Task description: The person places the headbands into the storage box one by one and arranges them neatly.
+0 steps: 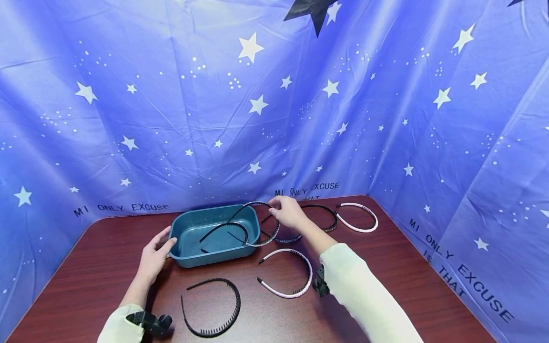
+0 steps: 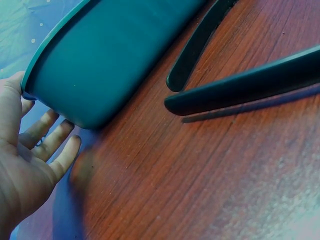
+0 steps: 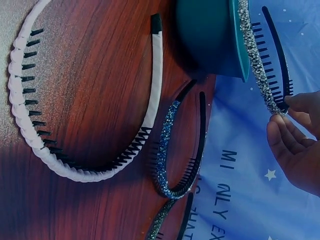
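The silver glitter headband [image 3: 257,57] is up in the air over the right end of the blue-green tub [image 1: 216,259], its open ends pointing left. The person's right hand [image 1: 286,211] pinches it at the curve between thumb and fingers. A dark headband [image 1: 232,224] lies inside the tub toward the right. At the tub's left end, the left hand [image 1: 153,252] rests against the rim and wall, its fingers loosely extended.

Just right of the tub, partly behind the right hand and its headband, I see a blue glitter headband [image 3: 163,145]. A dark glitter headband [image 1: 333,224] lies beyond it, and a white headband [image 1: 375,224] touches that one at the far right. Nearer, right of the middle, is a pale pink headband [image 1: 310,274]; a black toothed headband [image 1: 238,305] lies nearest, in front of the tub.

All this sits on a reddish-brown wooden surface [image 1: 403,271]. Pale sleeves [image 1: 356,281] cover the forearms, and a blue curtain [image 1: 193,119] with white stars hangs along the far and right sides.
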Motion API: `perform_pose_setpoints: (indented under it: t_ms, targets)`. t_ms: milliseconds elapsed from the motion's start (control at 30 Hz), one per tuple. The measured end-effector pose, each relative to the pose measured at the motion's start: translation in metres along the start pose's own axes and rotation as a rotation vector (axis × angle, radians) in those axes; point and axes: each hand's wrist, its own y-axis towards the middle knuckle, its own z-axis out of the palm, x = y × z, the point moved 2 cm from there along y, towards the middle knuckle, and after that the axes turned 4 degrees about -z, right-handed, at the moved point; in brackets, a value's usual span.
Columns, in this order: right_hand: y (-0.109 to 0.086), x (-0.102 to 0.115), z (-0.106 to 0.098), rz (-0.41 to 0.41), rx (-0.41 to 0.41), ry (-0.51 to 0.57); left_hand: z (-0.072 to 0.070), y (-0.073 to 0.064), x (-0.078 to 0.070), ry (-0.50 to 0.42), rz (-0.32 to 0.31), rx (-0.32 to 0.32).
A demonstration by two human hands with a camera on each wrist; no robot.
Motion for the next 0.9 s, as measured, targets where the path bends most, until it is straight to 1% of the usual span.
perform_pose_setpoints:
  t_ms: [233, 467, 667, 900]
  targets:
    - [0.001, 0.004, 0.005, -0.012, 0.010, -0.001, 0.000, 0.000, 0.001, 0.006, 0.002, 0.001]
    - [0.004, 0.007, 0.009, -0.033, 0.012, 0.010, 0.000, 0.001, 0.002, -0.007, 0.005, -0.007]
    - [0.006, 0.009, 0.012, -0.031, 0.021, -0.001, -0.001, 0.002, 0.003, 0.003, -0.012, 0.008]
    - [0.007, 0.014, 0.015, -0.024, 0.022, -0.002, 0.000, 0.002, 0.002, 0.001, -0.013, -0.002]
